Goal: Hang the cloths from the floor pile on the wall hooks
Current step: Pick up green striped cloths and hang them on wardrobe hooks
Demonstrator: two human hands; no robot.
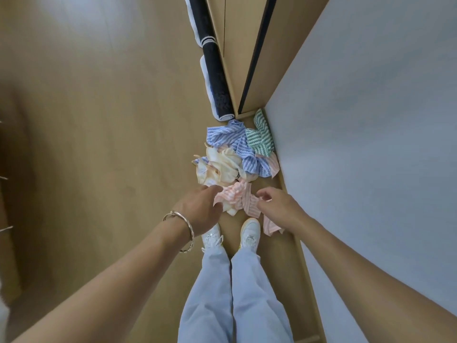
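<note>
A pile of cloths lies on the wooden floor against the wall: a blue striped cloth (244,147), a green zigzag cloth (261,134) and a cream cloth (222,167). Nearer to me, a pink striped cloth (237,198) is bunched between my hands, above my feet. My left hand (197,210), with a bangle on its wrist, grips the cloth's left edge. My right hand (277,204) pinches the right side, and one end of the cloth hangs down below it. No wall hooks are in view.
A pale wall (371,144) runs along the right, with a wooden skirting at its foot. A black rolled mat (215,78) lies beside a wooden wardrobe (237,45) beyond the pile. My white shoes (249,233) stand just short of the cloths. Wooden floor (111,120) spreads to the left.
</note>
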